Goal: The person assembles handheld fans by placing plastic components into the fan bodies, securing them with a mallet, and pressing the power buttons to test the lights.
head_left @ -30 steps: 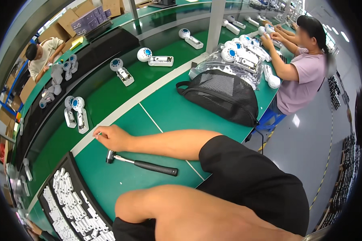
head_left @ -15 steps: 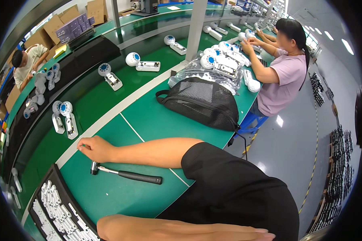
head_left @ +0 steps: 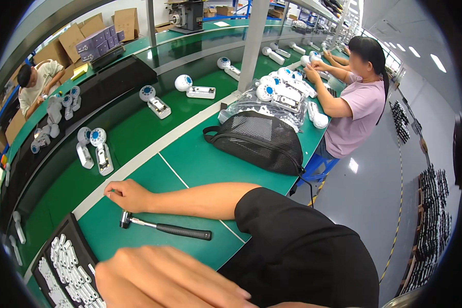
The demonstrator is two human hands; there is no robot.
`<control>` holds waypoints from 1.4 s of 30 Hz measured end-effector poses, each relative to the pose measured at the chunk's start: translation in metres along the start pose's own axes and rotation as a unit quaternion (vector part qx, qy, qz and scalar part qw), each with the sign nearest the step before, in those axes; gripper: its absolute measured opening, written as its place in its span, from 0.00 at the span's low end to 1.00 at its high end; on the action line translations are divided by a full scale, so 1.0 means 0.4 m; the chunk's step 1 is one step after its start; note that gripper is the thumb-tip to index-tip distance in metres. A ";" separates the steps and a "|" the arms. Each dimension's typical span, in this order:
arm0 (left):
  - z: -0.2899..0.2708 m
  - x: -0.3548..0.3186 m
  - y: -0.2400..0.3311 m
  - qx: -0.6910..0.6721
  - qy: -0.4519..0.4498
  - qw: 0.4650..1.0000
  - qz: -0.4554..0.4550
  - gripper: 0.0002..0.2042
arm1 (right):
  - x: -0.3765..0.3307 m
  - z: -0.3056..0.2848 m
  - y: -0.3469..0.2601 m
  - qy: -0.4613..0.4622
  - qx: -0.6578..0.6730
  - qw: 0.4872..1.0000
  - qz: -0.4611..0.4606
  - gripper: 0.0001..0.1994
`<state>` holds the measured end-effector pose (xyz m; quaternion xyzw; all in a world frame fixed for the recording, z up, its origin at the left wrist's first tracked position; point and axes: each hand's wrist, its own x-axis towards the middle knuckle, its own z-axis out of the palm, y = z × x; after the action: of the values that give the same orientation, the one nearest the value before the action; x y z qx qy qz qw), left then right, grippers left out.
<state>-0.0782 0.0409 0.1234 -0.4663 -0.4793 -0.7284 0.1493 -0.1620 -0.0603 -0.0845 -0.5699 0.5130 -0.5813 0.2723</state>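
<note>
My right hand point(head_left: 128, 196) rests at the far edge of the green table point(head_left: 159, 179), fingers loosely curled and closed, with nothing seen in them. Just nearer than it lies a small mallet point(head_left: 170, 229) with a black head, metal neck and black grip; the hand is not holding it. Large at the bottom, close to the camera, is my left hand point(head_left: 159, 274). Its back is up and its fingers stretch toward the right, holding nothing visible. It hides part of a black tray point(head_left: 83, 232) of small white plastic parts point(head_left: 66, 256) at the lower left.
White round-headed devices point(head_left: 103, 159) with blue-marked heads sit on the green conveyor point(head_left: 123, 138) beyond the table. A black mesh bag point(head_left: 256, 141) lies to the right, near a clear plastic bag heaped with similar devices point(head_left: 287, 95). A co-worker point(head_left: 354, 108) sits beyond; another person point(head_left: 36, 84) is far left.
My left hand has come up from the lower edge and now covers part of the tray. The view has shifted slightly. Devices on the conveyor have moved a little rightward; my right hand stays put.
</note>
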 end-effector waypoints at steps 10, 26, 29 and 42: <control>0.033 -0.040 0.075 -0.086 0.002 0.995 -0.040 0.09 | -0.014 -0.040 -0.005 0.026 -0.060 0.998 -0.008 0.10; 0.062 -0.054 0.188 0.159 -0.089 0.983 0.008 0.06 | 0.000 -0.032 0.020 -0.048 0.056 0.996 0.050 0.08; 0.067 -0.049 0.217 0.125 -0.147 0.981 -0.005 0.09 | 0.003 -0.043 0.036 -0.039 0.047 0.997 0.042 0.09; 0.094 -0.083 0.247 0.244 -0.113 0.961 -0.068 0.08 | -0.011 -0.020 0.008 -0.012 0.034 0.998 0.046 0.09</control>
<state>0.0249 0.0158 0.1550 -0.4610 -0.6870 -0.5402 0.1537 -0.1693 -0.0550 -0.0877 -0.5433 0.5151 -0.5785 0.3238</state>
